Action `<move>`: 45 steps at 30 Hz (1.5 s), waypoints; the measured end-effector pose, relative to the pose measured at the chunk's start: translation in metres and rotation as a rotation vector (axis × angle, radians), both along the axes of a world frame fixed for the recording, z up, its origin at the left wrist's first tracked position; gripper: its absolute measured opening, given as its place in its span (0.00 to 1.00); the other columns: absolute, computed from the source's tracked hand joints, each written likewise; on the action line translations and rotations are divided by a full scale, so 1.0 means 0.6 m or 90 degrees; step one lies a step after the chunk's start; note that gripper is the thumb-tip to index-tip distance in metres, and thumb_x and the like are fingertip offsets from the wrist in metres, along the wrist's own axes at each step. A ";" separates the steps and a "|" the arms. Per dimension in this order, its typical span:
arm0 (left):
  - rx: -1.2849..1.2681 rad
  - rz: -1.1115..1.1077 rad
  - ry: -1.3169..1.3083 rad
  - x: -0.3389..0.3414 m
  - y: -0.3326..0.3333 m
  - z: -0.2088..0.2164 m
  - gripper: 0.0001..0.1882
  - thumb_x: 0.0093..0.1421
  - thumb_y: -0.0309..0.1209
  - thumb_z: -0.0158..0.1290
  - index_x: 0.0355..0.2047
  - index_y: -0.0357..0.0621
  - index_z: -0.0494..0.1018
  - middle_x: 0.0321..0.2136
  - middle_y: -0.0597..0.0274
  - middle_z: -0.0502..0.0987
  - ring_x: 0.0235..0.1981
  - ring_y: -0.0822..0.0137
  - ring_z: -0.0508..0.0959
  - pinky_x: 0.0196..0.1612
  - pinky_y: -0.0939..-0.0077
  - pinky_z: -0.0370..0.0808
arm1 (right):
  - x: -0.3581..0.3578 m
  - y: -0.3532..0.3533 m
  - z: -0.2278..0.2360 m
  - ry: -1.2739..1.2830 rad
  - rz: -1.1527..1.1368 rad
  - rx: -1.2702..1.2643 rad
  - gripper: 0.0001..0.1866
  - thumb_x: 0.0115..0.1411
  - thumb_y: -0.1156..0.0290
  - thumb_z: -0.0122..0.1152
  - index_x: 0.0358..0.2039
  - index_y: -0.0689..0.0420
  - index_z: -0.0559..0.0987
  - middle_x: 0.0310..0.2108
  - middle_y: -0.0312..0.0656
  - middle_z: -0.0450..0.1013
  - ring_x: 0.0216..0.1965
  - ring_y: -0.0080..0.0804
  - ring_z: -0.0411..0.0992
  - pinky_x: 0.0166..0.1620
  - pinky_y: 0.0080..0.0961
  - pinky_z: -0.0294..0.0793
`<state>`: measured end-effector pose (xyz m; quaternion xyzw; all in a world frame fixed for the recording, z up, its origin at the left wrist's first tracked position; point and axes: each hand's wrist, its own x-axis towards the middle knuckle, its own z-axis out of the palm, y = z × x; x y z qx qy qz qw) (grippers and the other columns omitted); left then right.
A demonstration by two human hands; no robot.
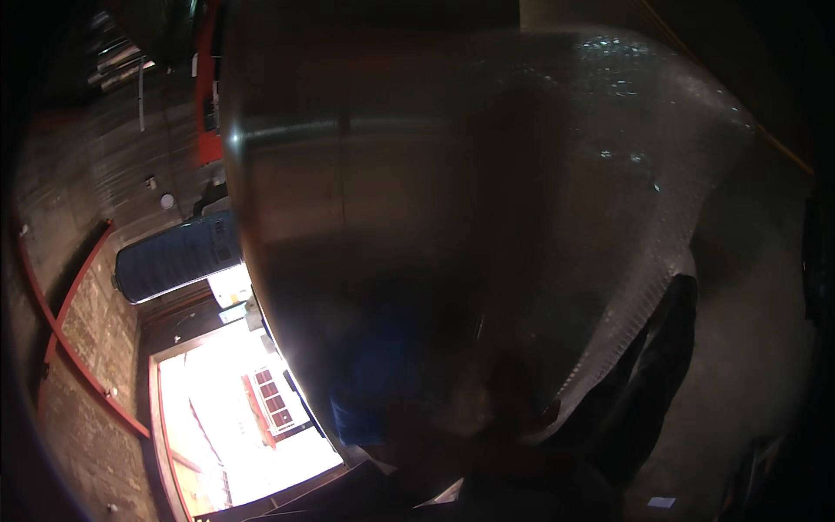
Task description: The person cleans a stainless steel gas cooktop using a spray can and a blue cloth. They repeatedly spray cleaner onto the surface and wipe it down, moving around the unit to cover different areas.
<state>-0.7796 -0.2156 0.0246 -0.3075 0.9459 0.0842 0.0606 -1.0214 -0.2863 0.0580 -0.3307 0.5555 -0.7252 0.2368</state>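
A very large, smooth, shiny grey-brown object (pixel 391 183) fills the middle of the view, close in front of me. Its kind is unclear in the dim light. Clear bubble wrap (pixel 644 261) covers its right side and ends in a ridged, slanting edge. By that edge is a dark sleeve (pixel 665 357). A small pale patch at its upper end looks like my right hand (pixel 684 260), against the bubble wrap, fingers not distinguishable. My left hand does not show. A dim blue patch (pixel 374 374) low on the shiny object may be cloth or a reflection.
At the left a bright doorway (pixel 235 418) opens in a wall with red beams (pixel 83 365). A dark blue rounded object (pixel 178 257) stands near it, with a red upright part (pixel 209 87) beyond. A white scrap (pixel 661 502) lies on the floor at lower right.
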 end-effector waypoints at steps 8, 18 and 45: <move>-0.001 -0.001 0.010 -0.001 -0.007 0.014 0.45 0.57 0.54 0.61 0.71 0.46 0.65 0.71 0.38 0.61 0.68 0.41 0.66 0.70 0.45 0.60 | 0.093 -0.058 0.097 -0.013 0.019 -0.116 0.39 0.60 0.55 0.66 0.68 0.60 0.67 0.63 0.60 0.58 0.66 0.69 0.58 0.71 0.74 0.46; 0.004 0.023 0.015 0.003 0.000 0.014 0.46 0.54 0.56 0.61 0.70 0.46 0.67 0.72 0.38 0.59 0.69 0.38 0.62 0.70 0.42 0.57 | 0.177 -0.061 0.148 -0.021 0.021 -0.169 0.39 0.58 0.52 0.68 0.67 0.56 0.70 0.60 0.56 0.62 0.64 0.65 0.62 0.70 0.78 0.46; 0.033 -0.005 -0.016 0.009 -0.013 0.021 0.51 0.52 0.51 0.62 0.71 0.37 0.59 0.71 0.29 0.56 0.72 0.30 0.54 0.67 0.29 0.57 | 0.241 -0.052 0.144 -0.013 0.014 -0.193 0.38 0.54 0.44 0.72 0.63 0.46 0.78 0.48 0.44 0.70 0.53 0.47 0.74 0.67 0.87 0.46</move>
